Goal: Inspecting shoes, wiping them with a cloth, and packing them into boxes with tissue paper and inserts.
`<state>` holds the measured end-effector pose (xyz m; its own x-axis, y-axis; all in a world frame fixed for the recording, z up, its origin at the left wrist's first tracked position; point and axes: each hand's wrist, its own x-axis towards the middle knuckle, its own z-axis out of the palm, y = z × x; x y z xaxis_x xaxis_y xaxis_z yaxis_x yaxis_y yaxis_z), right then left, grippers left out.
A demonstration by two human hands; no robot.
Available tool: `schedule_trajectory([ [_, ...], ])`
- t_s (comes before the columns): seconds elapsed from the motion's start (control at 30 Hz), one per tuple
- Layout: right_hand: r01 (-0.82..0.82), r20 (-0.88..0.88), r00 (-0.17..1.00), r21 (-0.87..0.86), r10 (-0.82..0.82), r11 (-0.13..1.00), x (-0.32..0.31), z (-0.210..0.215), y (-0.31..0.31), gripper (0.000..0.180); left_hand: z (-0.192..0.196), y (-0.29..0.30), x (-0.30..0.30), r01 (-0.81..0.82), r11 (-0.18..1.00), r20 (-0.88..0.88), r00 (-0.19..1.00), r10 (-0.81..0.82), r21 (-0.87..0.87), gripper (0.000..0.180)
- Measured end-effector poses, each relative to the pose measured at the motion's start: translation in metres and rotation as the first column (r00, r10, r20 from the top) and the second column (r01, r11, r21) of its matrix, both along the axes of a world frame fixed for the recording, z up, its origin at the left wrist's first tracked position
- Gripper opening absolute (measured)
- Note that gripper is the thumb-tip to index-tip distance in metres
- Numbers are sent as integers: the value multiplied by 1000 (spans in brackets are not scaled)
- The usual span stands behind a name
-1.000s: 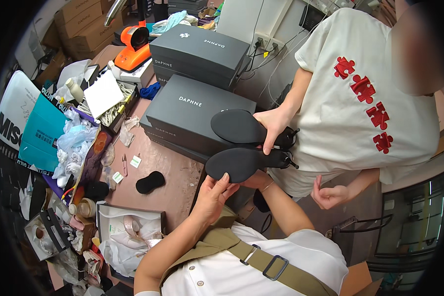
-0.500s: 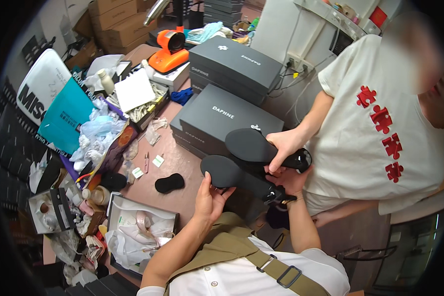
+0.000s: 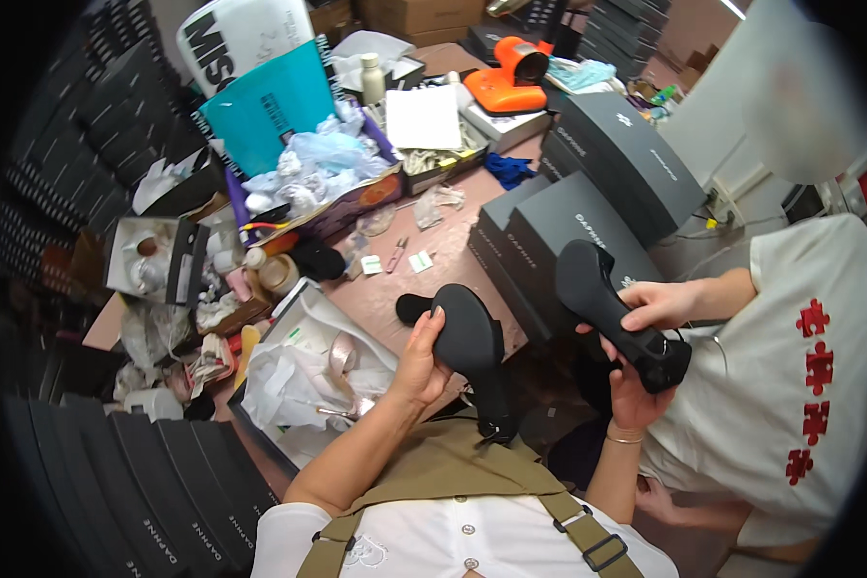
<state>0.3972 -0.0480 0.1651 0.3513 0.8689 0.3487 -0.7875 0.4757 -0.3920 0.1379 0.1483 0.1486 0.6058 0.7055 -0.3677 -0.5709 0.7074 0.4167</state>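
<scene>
My left hand (image 3: 419, 364) grips a black high-heeled sandal (image 3: 469, 329) by its front, thumb on the edge; its sole faces up and its heel end points down toward my apron. To the right is a second black sandal (image 3: 592, 284), also sole up. My right hand (image 3: 634, 400), with a bracelet at the wrist, closes round its heel end; some fingers are hidden behind the shoe. A co-worker's hand (image 3: 657, 304) holds the same sandal at the middle of its sole.
Dark grey shoe boxes (image 3: 588, 231) are stacked beyond the sandals. An open shoe box (image 3: 250, 409) with paper and a pink shoe lies left of my forearm. Behind it are a bin of crumpled plastic (image 3: 308, 173) and an orange hot-air tool (image 3: 507, 87). A co-worker (image 3: 742, 405) stands at right.
The view has swung left. The two sandals have moved apart; my right hand has left the heel of the near one and now holds the other by its heel end.
</scene>
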Motion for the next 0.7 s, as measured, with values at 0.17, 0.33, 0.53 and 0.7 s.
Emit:
schedule_trajectory([
  [0.17, -225, -18, 974, -31, 224, 974, -55, 9, 59, 62, 27, 56, -90, -39, 999, 10, 999, 39, 7, 37],
  [0.33, -524, -319, 823, -108, 470, 845, -135, 20, 129, 65, 34, -8, -145, -240, 970, 199, 950, 240, -28, 77],
  [0.53, -643, -506, 733, -296, 455, 707, -174, -14, 181, 40, -19, -74, -205, -289, 940, 80, 957, 279, 182, 72],
  [0.7, -783, -550, 616, -353, 564, 512, -206, -54, 195, 37, -34, -74, -229, -489, 856, 276, 857, 435, 168, 59],
])
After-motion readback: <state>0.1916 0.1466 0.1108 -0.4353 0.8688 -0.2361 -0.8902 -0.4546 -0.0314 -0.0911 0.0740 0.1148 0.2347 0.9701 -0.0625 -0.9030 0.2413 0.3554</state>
